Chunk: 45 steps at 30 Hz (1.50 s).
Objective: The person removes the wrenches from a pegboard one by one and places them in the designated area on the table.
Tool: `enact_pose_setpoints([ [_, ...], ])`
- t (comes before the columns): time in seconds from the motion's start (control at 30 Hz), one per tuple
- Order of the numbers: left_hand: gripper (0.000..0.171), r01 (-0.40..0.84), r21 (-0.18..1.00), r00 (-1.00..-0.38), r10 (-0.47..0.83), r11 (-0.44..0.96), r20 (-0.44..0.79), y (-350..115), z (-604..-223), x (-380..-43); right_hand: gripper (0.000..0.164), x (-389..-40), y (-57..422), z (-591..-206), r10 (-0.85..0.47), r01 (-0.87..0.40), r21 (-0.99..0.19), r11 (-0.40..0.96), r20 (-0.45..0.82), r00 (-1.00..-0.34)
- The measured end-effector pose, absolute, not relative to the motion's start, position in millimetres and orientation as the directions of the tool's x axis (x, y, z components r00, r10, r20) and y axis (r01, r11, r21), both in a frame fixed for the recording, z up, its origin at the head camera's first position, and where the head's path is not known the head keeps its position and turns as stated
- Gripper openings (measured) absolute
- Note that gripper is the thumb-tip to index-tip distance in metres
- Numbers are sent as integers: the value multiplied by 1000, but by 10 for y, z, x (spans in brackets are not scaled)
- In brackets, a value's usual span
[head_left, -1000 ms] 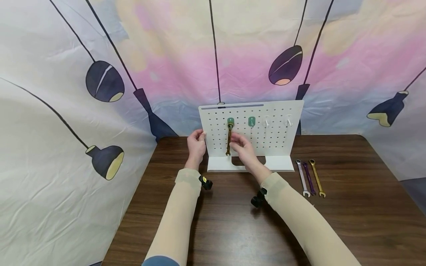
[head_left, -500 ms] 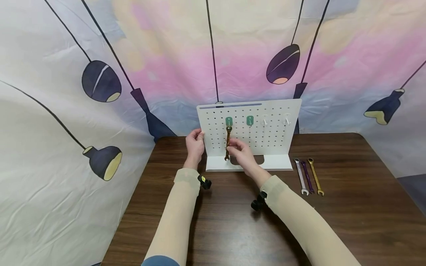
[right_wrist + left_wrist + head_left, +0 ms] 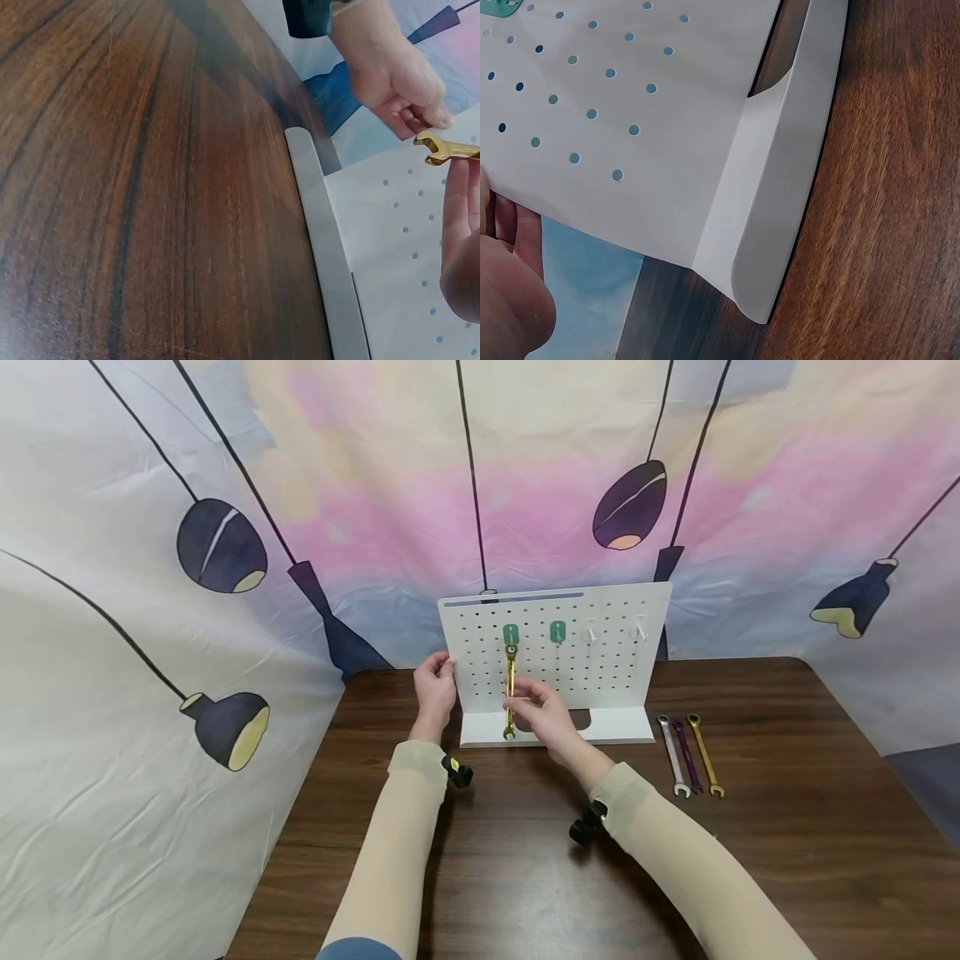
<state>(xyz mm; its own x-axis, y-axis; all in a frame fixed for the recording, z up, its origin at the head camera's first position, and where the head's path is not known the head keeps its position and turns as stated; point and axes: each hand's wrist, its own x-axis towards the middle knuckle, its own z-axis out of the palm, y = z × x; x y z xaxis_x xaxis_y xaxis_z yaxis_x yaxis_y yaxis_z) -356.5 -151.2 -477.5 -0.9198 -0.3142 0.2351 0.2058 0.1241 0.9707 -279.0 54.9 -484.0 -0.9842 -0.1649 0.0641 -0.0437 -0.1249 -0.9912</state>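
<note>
A gold combination wrench [image 3: 510, 677] stands nearly upright in front of the white pegboard [image 3: 480, 689]. My right hand [image 3: 547, 717] pinches its shaft between thumb and fingers. The ring end sits just below the left green hook [image 3: 511, 633]; whether they touch I cannot tell. In the right wrist view the open end of the wrench [image 3: 442, 149] points past the fingertips. My left hand [image 3: 435, 695] grips the board's left edge, thumb in front. The left wrist view shows part of that hand [image 3: 514, 292] at the board's edge.
To the right on the board are a second green hook [image 3: 558, 632] and two clear hooks [image 3: 591, 632]. Silver [image 3: 673, 758], purple [image 3: 687, 758] and gold [image 3: 707, 758] wrenches lie side by side on the brown table [image 3: 517, 860]. A patterned cloth [image 3: 375, 460] hangs behind.
The right hand has closed on the hanging wrench and brought it down and toward me, away from the left green hook. The left hand keeps its hold on the board.
</note>
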Motion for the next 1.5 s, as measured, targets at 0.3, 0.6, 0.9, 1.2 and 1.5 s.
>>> enact_pose_setpoints([
  [0.3,16,213,970,-917,-318,118,240,-1510,-4780,-3568,45,-2685,582,-4729,-175,5,-990,-144,20,-984],
  [0.6,15,206,972,-916,-326,112,231,-1508,-4772,-3557,47,-2601,583,-4640,-179,24,-982,-187,11,-984],
  [0.9,15,202,973,-916,-329,112,228,-1502,-4768,-3546,48,-2564,576,-4589,-174,13,-982,-190,21,-985],
  [1.2,14,201,973,-916,-330,114,228,-1505,-4774,-3540,48,-2550,583,-4558,-176,26,-982,-188,7,-984],
  [1.5,16,205,972,-918,-321,114,231,-1505,-4773,-3545,47,-2557,604,-4539,-178,38,-984,-175,-6,-984],
])
